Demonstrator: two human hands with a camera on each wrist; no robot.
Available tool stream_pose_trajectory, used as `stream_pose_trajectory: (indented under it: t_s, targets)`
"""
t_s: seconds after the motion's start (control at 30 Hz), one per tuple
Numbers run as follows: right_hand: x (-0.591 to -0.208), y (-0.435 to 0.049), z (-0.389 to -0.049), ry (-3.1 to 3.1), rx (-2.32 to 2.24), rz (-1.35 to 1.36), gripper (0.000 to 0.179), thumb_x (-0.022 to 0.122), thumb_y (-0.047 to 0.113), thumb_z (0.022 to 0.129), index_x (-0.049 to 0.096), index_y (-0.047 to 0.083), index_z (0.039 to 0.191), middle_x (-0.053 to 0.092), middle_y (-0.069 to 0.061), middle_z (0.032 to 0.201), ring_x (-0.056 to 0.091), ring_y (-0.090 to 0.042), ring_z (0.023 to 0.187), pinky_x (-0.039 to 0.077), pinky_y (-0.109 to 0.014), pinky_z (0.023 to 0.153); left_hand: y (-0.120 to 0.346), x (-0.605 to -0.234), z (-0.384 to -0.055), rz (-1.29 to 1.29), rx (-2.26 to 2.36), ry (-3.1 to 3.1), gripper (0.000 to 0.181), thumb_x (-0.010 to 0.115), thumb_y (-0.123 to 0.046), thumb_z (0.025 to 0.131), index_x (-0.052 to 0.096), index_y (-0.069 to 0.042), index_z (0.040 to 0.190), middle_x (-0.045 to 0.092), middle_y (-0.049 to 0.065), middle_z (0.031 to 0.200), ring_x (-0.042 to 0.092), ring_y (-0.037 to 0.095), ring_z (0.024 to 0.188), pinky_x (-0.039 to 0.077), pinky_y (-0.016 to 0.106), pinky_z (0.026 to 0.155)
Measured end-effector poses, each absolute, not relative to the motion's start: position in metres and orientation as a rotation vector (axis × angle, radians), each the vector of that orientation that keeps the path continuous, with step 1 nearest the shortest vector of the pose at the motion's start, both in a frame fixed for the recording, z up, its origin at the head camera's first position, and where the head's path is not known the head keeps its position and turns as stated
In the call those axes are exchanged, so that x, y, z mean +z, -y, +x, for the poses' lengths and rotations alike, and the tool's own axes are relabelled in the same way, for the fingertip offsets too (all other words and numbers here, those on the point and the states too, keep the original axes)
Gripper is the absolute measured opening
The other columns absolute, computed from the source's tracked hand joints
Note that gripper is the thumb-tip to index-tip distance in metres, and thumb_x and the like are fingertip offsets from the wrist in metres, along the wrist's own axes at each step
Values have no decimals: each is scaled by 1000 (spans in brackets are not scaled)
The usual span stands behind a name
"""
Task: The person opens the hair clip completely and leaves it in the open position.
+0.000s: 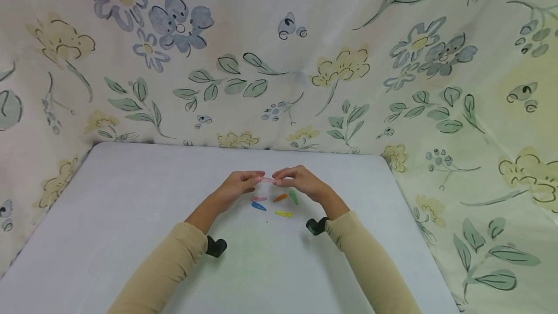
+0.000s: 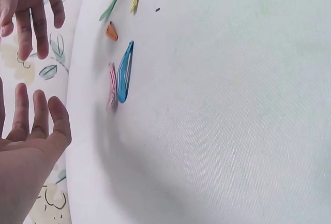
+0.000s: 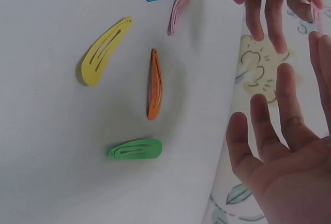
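Observation:
Between both hands, raised above the table, is a pink snap hair clip (image 1: 268, 180). My left hand (image 1: 234, 187) pinches one end of it, and my right hand (image 1: 303, 181) pinches the other. In the right wrist view this clip (image 3: 317, 18) shows at the edge, the other fingers of both hands spread apart. Below the hands lie a second pink clip (image 1: 259, 199), a blue clip (image 1: 259, 206), an orange clip (image 1: 280, 197), a green clip (image 1: 294, 197) and a yellow clip (image 1: 283, 214). Only a sliver of the held clip appears in the left wrist view.
The white table (image 1: 131, 217) runs back to a floral cloth (image 1: 270, 62), which also hangs at both sides. A small dark speck (image 2: 158, 10) lies near the yellow clip. Each wrist carries a black device, one at the left sleeve (image 1: 183, 243).

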State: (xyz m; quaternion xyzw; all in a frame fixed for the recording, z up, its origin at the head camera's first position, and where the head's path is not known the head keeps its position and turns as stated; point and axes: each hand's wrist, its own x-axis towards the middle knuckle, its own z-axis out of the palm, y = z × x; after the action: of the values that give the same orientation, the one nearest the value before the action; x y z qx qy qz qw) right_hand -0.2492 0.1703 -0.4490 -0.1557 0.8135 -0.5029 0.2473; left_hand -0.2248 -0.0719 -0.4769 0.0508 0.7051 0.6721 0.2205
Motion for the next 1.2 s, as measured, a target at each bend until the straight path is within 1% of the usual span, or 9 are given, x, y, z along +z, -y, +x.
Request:
stream_pose_trajectory:
  t_s: [0.17, 0.27, 0.4, 0.53, 0.6, 0.77, 0.87, 1.03, 1.2]
  targets:
    - [-446, -170, -250, -2184, -1407, -394, 28, 66, 22, 96, 73, 1, 114, 64, -4, 131, 51, -25, 129, 29, -55, 112, 71, -477, -225, 116, 1890, -1924, 34, 60, -22, 101, 66, 3, 123, 51, 9, 148, 44, 28, 138, 40, 45, 108]
    - [-445, -170, -250, -2175, -1431, -353, 25, 64, 20, 97, 73, 6, 116, 65, -4, 128, 54, -23, 125, 31, -54, 112, 68, -476, -225, 92, 1888, -1964, 34, 62, -24, 100, 67, 2, 122, 53, 9, 146, 46, 28, 136, 41, 45, 107]
    - [-446, -171, -249, -2145, -1472, -308, 26, 63, 19, 97, 72, 5, 118, 67, -5, 124, 55, -23, 120, 33, -53, 110, 65, -473, -224, 68, 1867, -2021, 35, 63, -26, 99, 69, 1, 120, 55, 7, 144, 47, 27, 135, 42, 44, 106]
    - [-446, -170, -248, -2113, -1500, -290, 26, 62, 19, 98, 72, 4, 118, 67, -6, 122, 57, -26, 119, 36, -51, 109, 64, -472, -223, 72, 1862, -2025, 34, 60, -24, 101, 68, 4, 119, 54, 8, 145, 47, 27, 134, 42, 44, 106]
    - [-446, -170, -248, -2111, -1506, -289, 26, 61, 18, 99, 72, 3, 117, 67, -6, 122, 57, -26, 119, 38, -49, 108, 63, -472, -224, 77, 1859, -2023, 34, 59, -22, 101, 67, 5, 120, 54, 8, 145, 47, 27, 134, 42, 44, 106]
    - [-446, -169, -248, -2103, -1528, -297, 26, 61, 18, 99, 72, 2, 116, 67, -6, 122, 58, -24, 116, 40, -47, 107, 62, -470, -223, 77, 1846, -2021, 36, 56, -23, 103, 64, 0, 129, 54, 8, 145, 47, 26, 134, 43, 43, 106]
    - [-448, -168, -249, -2081, -1548, -299, 25, 61, 16, 98, 72, 1, 115, 67, -6, 122, 58, -23, 115, 40, -48, 107, 62, -469, -222, 68, 1846, -2015, 37, 55, -23, 103, 62, -2, 132, 54, 8, 145, 47, 26, 134, 43, 43, 106]
    - [-448, -167, -248, -2066, -1559, -300, 24, 62, 15, 98, 72, 1, 113, 66, -7, 121, 57, -24, 115, 39, -50, 108, 62, -470, -220, 46, 1845, -2026, 33, 56, -22, 103, 65, -1, 127, 55, 6, 144, 48, 25, 132, 43, 42, 106]
    - [-448, -166, -247, -2090, -1551, -290, 24, 62, 16, 98, 73, 0, 113, 64, -8, 125, 57, -23, 116, 41, -46, 106, 63, -470, -220, 63, 1850, -2042, 31, 56, -20, 103, 66, 4, 119, 52, 7, 146, 46, 27, 135, 42, 43, 107]
